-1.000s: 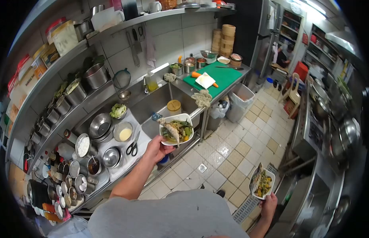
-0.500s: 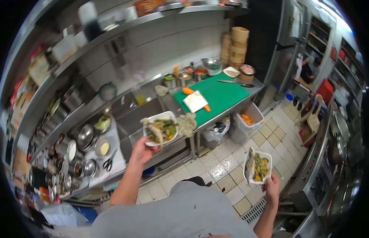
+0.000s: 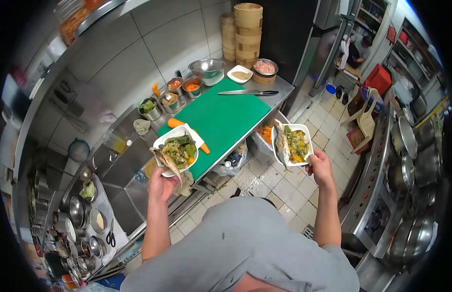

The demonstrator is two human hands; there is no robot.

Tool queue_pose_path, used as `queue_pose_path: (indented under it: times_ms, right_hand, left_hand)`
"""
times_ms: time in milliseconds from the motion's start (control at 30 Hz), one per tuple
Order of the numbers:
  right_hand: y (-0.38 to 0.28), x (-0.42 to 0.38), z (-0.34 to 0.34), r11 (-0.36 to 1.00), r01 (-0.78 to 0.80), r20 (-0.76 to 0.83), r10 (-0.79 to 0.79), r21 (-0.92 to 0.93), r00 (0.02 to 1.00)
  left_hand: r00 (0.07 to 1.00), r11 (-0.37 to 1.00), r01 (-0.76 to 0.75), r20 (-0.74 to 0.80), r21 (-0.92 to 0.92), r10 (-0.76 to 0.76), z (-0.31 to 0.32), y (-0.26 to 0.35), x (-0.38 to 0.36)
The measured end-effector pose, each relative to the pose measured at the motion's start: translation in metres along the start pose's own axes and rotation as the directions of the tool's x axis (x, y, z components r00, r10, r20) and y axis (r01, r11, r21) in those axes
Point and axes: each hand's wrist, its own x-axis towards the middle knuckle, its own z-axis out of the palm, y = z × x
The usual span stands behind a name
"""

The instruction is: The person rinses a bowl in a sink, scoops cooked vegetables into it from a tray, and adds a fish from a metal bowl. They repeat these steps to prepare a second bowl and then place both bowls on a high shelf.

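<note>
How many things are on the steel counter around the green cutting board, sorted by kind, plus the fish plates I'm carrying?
Fish plates in hand: 2, left hand plate, right hand plate
Small steel containers: 4
Steel mixing bowl: 1
White dish: 1
Knife: 1
Bamboo steamer stacks: 2
Total: 11

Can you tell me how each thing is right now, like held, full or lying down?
Left hand: holding the left plate.
Left plate: full of fish and vegetables.
Right hand: holding the right plate.
Right plate: full of fish and vegetables.
Knife: lying flat on the cutting board.
Cutting board: flat on the counter.
Carrot: lying on the board.
</note>
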Motion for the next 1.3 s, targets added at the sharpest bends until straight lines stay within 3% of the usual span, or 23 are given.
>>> queue_pose_path:
  times_ms: [200,367,433,500,567,667,767,833,867,900,967,1100,1200,1300]
  right_hand:
    - [-0.006,0.113,-0.004,0.999,-0.051,0.019,0.051,0.010,0.999]
    - [-0.003,0.221,-0.007,0.994,0.067,0.164,-0.053,-0.085,0.985]
    - [-0.008,0.267,-0.009,0.981,0.095,0.264,-0.048,-0.169,0.963]
    - [-0.019,0.297,-0.008,0.988,0.098,0.340,-0.052,-0.118,0.939]
    - [-0.049,0.319,-0.001,0.985,0.119,0.418,-0.057,-0.122,0.907]
    - [-0.086,0.352,0.008,0.982,0.120,0.547,-0.021,-0.146,0.837]
    - [-0.124,0.372,0.025,0.978,0.114,0.623,0.018,-0.172,0.782]
    - [-0.150,0.378,0.039,0.970,0.108,0.631,0.055,-0.216,0.774]
    - [-0.161,0.381,0.046,0.972,0.116,0.662,0.050,-0.204,0.748]
    - [-0.169,0.381,0.053,0.974,0.120,0.688,0.046,-0.192,0.724]
    - [-0.184,0.377,0.067,0.969,0.135,0.687,0.046,-0.208,0.726]
    - [-0.214,0.347,0.094,0.961,0.179,0.711,0.023,-0.208,0.703]
    - [-0.241,0.310,0.117,0.947,0.238,0.699,-0.022,-0.214,0.714]
    - [-0.275,0.264,0.138,0.949,0.264,0.679,-0.081,-0.171,0.730]
  left_hand:
    - [0.999,0.999,-0.043,-0.031,-0.028,0.043,0.073,-0.008,0.047]
    - [0.972,0.975,-0.222,-0.073,0.015,0.222,0.088,-0.019,0.070]
    - [0.941,0.950,-0.309,-0.158,-0.045,0.298,0.099,-0.015,0.068]
    - [0.906,0.939,-0.342,-0.270,-0.019,0.325,0.118,-0.013,0.062]
    - [0.895,0.928,-0.373,-0.260,0.011,0.363,0.108,0.005,0.051]
    - [0.860,0.889,-0.455,-0.232,0.052,0.454,0.126,0.052,0.015]
    - [0.831,0.847,-0.530,-0.211,-0.026,0.514,0.143,0.119,-0.030]
    - [0.809,0.822,-0.566,-0.152,0.061,0.568,0.157,0.171,-0.061]
    - [0.780,0.811,-0.576,-0.228,0.102,0.583,0.153,0.200,-0.072]
    - [0.794,0.815,-0.563,-0.182,0.136,0.579,0.166,0.226,-0.089]
    - [0.715,0.758,-0.597,-0.254,0.264,0.651,0.166,0.276,-0.109]
    - [0.611,0.657,-0.621,-0.261,0.428,0.748,0.175,0.363,-0.139]
    - [0.628,0.615,-0.614,-0.166,0.495,0.760,0.152,0.430,-0.142]
    - [0.619,0.618,-0.593,-0.198,0.516,0.760,0.135,0.478,-0.120]
